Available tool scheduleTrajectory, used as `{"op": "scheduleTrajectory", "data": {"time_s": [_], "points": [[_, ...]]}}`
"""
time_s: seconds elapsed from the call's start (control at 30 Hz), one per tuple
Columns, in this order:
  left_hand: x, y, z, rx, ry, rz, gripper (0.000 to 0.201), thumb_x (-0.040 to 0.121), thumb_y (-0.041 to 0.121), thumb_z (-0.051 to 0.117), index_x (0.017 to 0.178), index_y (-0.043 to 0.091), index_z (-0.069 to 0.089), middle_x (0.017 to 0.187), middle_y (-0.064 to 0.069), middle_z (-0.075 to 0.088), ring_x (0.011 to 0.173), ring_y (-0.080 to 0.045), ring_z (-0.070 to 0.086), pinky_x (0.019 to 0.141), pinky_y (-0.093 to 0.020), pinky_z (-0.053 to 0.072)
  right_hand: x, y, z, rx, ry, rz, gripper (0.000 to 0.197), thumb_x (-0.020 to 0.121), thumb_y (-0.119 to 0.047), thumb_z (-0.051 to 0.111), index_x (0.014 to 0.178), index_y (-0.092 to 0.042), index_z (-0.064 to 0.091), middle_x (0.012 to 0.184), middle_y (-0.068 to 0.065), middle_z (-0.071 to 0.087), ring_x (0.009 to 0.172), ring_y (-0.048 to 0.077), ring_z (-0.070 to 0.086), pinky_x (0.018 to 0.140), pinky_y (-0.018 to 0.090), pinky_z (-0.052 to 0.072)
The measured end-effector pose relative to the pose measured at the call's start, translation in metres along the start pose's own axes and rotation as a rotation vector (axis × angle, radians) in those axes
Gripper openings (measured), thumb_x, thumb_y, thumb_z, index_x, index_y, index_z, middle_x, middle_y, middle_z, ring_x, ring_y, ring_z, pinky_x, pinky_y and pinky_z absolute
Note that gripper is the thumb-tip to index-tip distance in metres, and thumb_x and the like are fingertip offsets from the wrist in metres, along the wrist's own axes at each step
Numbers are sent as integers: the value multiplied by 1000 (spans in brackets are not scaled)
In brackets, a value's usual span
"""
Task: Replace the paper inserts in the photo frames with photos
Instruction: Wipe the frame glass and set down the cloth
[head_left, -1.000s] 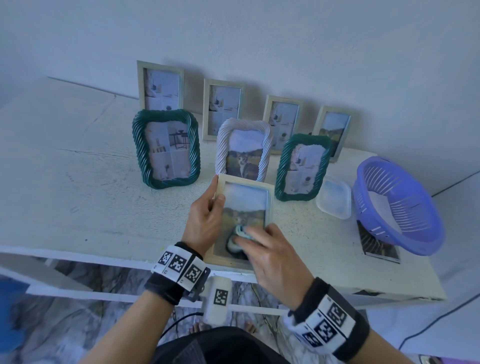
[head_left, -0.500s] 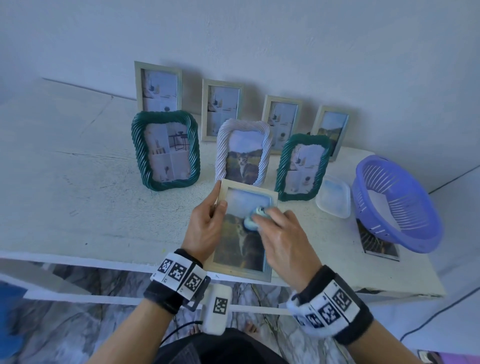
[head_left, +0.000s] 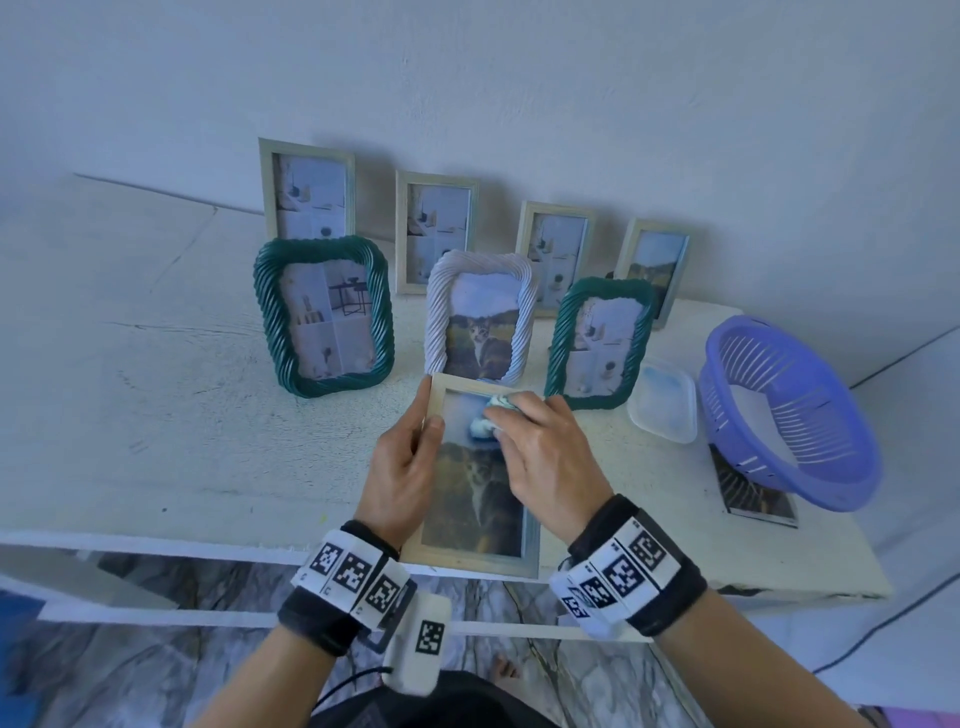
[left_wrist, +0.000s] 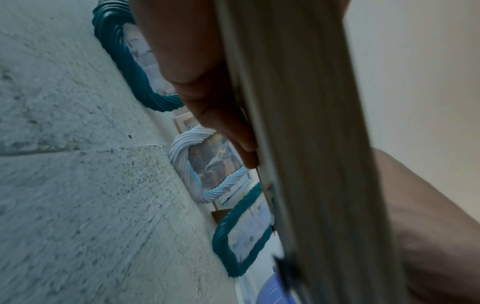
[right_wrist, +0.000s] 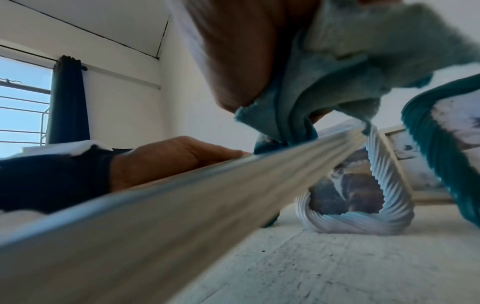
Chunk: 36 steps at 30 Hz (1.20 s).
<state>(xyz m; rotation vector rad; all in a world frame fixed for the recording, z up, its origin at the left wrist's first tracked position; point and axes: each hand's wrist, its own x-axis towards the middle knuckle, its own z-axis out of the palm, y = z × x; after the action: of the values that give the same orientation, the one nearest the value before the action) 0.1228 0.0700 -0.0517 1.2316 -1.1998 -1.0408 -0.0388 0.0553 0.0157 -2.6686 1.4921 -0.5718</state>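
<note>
Head view: a pale wooden frame (head_left: 470, 558) holding a cat photo (head_left: 480, 493) lies tilted over the table's near edge, its lower end past the white table (head_left: 156, 415). Left hand (head_left: 402, 478) grips the frame's left rail, thumb on the front and fingers curled behind. Right hand (head_left: 550, 462) has its fingers bunched around a light blue cloth (head_left: 491, 415) pressed on the glass near the frame's top end.

Containers: a purple slotted basket (head_left: 789, 415) sits at the table's right edge, resting partly on a stack of photos (head_left: 753, 493); what lies inside it looks pale and flat, but cannot be told for sure. A clear plastic tub (head_left: 662, 405) stands just left of the basket, its contents indistinct.

Middle row, left to right: a large green rope frame (head_left: 324, 317) with a paper insert, a white rope frame (head_left: 480, 317) with a cat photo, a smaller green rope frame (head_left: 597, 345) with a paper insert. Four narrow pale frames lean against the wall along the far edge; the rightmost (head_left: 652, 270) shows a landscape-like picture, the others paper inserts.

Left wrist view: fingers (left_wrist: 207, 98) wrap behind the frame rail (left_wrist: 298, 144). Right wrist view: cloth (right_wrist: 337, 72) meets the frame's top end.

Open surface lies across the table's left half and near-left corner.
</note>
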Motion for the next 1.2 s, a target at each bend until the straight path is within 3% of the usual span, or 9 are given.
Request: {"op": "scheduleTrajectory", "data": {"time_s": [0.17,0.3,0.57,0.73,0.83,0.93,0.97,1.1,1.2], "points": [[10,4,-1,25,36,54,46,101,22,43,146,15,35,91,16,64,77,3,58,75,-18,48,-6,-14,6,127,65,-80,21,84,2,62,101,-8,70,103,5,62,81,23,51,74,38,51],[11,4,2,32,65,32,53,95,31,41,146,18,38,59,13,42,54,-7,37,52,-27,35,-25,-20,10,201,-39,-125,23,92,-7,52,107,-11,68,111,1,59,82,21,48,74,33,48],[13,-3,15,68,102,-16,45,102,10,42,146,18,37,50,13,27,47,-3,24,45,-18,23,-64,-12,0,338,-222,-69,25,93,-17,53,114,-18,65,107,-5,55,96,7,47,89,6,30],[13,2,30,36,109,-17,45,103,10,39,147,14,33,43,13,28,41,-1,26,44,-10,24,-73,24,-36,502,-278,78,21,94,-19,55,114,-24,64,108,-12,63,97,1,58,84,16,44],[16,6,36,-5,102,-23,44,103,12,39,146,19,34,57,17,50,56,0,40,61,-12,42,-76,61,-53,461,-200,188,14,93,-13,59,103,-22,62,99,-13,65,82,1,59,69,8,42],[17,16,46,3,120,-23,42,103,11,40,144,20,39,103,6,72,93,-3,65,82,-10,47,-72,112,-47,315,-166,368,16,92,-14,58,107,-18,63,100,-7,63,80,2,57,68,5,38],[18,17,49,2,133,-30,42,103,13,40,144,21,39,106,7,70,91,1,65,86,-13,49,-68,130,-42,257,-155,424,20,92,-13,58,111,-15,63,104,-2,62,83,5,58,70,6,36],[21,17,61,-14,155,-59,44,103,19,41,147,22,39,111,5,61,98,-11,56,96,-33,44,-36,184,-16,117,-151,610,37,93,-13,52,129,-7,55,123,17,53,108,35,55,92,33,42],[19,21,72,-24,154,-69,43,103,18,42,146,22,39,121,8,57,100,3,59,93,-17,44,-8,208,0,44,-171,698,40,95,-13,47,134,-8,49,132,19,43,113,41,49,96,40,41]]}}
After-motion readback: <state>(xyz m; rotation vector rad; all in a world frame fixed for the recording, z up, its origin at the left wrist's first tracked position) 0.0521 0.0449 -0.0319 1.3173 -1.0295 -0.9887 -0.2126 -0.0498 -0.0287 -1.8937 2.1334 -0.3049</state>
